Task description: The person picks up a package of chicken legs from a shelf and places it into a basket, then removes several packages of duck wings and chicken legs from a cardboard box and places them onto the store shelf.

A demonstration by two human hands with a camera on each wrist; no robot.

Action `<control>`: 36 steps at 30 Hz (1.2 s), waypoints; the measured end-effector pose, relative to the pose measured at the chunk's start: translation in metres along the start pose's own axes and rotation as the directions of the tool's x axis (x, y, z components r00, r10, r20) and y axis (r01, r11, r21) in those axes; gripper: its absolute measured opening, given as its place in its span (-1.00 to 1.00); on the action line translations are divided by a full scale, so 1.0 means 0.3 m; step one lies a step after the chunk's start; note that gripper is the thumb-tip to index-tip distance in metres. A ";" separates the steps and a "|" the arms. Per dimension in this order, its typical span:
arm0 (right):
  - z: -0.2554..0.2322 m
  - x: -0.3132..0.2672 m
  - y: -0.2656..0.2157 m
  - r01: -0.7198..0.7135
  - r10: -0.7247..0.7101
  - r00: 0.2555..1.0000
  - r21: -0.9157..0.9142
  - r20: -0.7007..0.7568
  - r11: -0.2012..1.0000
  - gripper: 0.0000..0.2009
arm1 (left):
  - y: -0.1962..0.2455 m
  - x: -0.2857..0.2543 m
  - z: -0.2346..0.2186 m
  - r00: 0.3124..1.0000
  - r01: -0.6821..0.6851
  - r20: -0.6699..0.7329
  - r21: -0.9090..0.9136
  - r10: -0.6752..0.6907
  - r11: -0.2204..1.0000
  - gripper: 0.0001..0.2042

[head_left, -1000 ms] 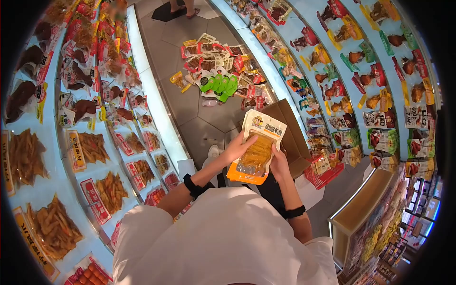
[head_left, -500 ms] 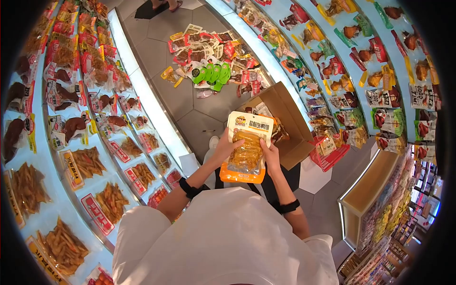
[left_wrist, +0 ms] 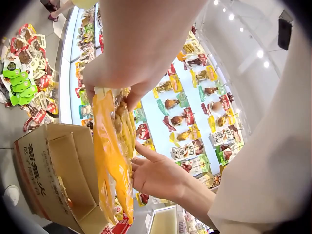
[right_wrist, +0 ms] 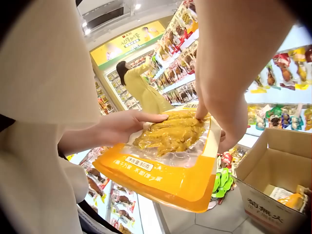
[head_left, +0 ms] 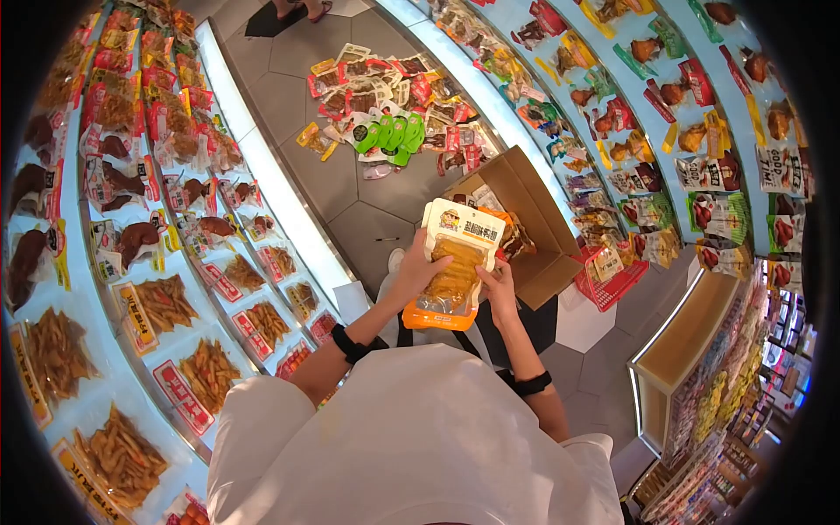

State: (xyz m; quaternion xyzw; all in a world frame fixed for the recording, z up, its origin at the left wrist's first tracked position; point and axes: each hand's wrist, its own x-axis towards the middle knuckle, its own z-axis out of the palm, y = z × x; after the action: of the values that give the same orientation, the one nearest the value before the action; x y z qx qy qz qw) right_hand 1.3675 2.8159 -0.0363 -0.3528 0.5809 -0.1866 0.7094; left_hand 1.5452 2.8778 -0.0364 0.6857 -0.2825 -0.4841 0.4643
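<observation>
Tilting packet (head_left: 450, 278), perhaps slightly more

The head view looks steeply down past the wearer's chest to the hands (head_left: 457, 273) and floor (head_left: 376, 223). Both wrist views sit much nearer, facing along the forearms from opposite sides; all three share the package (head_left: 451, 267) and open carton (head_left: 535, 232).

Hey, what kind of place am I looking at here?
Most likely a snack shop. Lit shelves on both sides hold rows of packaged food, a yellow banner hangs over more shelving, and a person in yellow has an arm raised toward a stocked display.
</observation>
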 end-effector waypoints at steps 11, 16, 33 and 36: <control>0.025 -0.038 -0.093 -0.009 -0.024 0.976 0.153 0.216 0.988 -0.64 | 0.058 0.040 -0.038 0.993 -0.018 0.100 -0.364 0.059 0.931 -0.35; 0.049 -0.066 -0.142 0.112 -0.132 0.969 0.106 0.210 0.988 -0.70 | 0.169 0.040 -0.063 0.989 -0.033 0.113 -0.455 0.094 0.890 -0.36; 0.025 -0.204 -0.290 0.315 -0.348 0.936 0.334 0.044 0.889 -0.83 | 0.463 0.096 -0.067 0.994 -0.078 0.029 -0.503 0.107 0.861 -0.45; 0.009 -0.213 -0.299 0.354 -0.379 0.925 0.341 0.007 0.871 -0.90 | 0.502 0.113 -0.054 0.987 -0.127 0.021 -0.518 0.161 0.846 -0.48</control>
State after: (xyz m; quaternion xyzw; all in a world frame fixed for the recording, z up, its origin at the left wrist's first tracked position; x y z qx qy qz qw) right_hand 1.3668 2.7986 0.0726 -0.3381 0.4368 -0.4001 0.7313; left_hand 1.5822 2.7938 0.0888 0.4975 -0.2081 -0.5274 0.6566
